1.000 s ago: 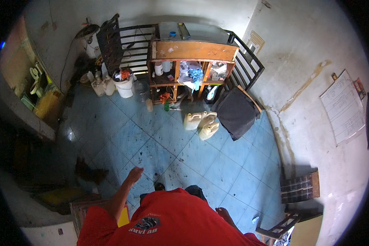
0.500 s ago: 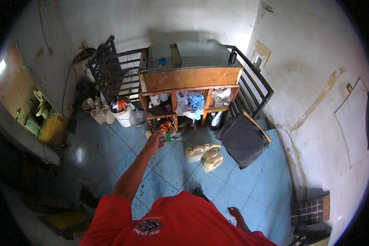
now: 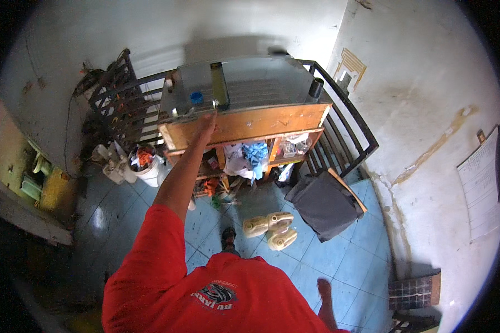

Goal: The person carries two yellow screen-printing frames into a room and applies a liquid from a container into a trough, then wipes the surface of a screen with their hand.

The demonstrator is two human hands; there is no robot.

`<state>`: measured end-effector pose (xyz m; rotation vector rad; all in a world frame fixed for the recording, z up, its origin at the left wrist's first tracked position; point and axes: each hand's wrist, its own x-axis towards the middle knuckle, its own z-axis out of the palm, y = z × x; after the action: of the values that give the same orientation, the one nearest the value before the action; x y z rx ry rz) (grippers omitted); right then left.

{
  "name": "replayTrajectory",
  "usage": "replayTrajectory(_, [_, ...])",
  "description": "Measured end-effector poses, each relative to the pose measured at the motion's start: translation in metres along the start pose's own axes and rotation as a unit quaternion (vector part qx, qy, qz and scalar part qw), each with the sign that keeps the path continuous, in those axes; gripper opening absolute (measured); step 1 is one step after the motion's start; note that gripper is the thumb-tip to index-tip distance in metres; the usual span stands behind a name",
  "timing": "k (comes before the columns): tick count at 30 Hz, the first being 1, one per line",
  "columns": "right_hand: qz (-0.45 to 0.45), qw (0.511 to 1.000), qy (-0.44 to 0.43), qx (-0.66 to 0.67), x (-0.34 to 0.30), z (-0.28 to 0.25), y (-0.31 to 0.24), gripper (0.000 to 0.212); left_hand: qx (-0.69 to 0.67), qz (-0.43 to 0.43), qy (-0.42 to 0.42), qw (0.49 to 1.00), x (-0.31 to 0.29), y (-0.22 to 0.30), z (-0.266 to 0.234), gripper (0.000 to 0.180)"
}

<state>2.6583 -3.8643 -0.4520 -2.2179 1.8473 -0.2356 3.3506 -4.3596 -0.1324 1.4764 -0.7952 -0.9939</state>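
Observation:
My left hand (image 3: pixel 208 125) reaches out to the front edge of a wooden cabinet (image 3: pixel 250 117) with a glass top (image 3: pixel 255 83). Its fingers are smeared; whether they hold anything does not show. Just past the fingertips, by a yellowish strip (image 3: pixel 219 83) on the glass, is a small pale thing. A blue cap-like piece (image 3: pixel 196 97) lies to the left of it. My right hand (image 3: pixel 324 288) hangs low at my right side, above the blue tiled floor, away from other things. Blur hides its fingers.
Three cream jerrycans (image 3: pixel 280 221) stand on the floor before the cabinet. A dark cloth-covered block (image 3: pixel 325 205) is to their right. Blue and white plastic bags (image 3: pixel 254 155) fill a shelf. At left stands a white bucket (image 3: pixel 149 175); a dark slatted frame (image 3: pixel 350 130) rises behind.
My left hand has risen from beside the lower shelves to the cabinet's top front edge. My body has moved closer to the cabinet, and a foot now shows in front.

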Motion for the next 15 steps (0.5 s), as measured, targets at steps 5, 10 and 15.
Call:
replayTrajectory(5, [0.261, 0.908, -0.326, 0.024, -0.036, 0.035, -0.095, 0.025, 0.396, 0.22, 0.191, 0.871, 0.08, -0.009, 0.007, 0.045])
replayTrajectory(10, [0.339, 0.897, -0.222, 0.177, 0.024, 0.016, -0.164, 0.027, 0.419, 0.057, 0.068, 0.904, 0.079, 0.023, 0.016, 0.045])
replayTrajectory(15, [0.347, 0.886, -0.165, 0.259, 0.078, -0.003, -0.2, 0.029, 0.459, 0.158, 0.042, 0.873, 0.082, 0.029, 0.006, 0.038])
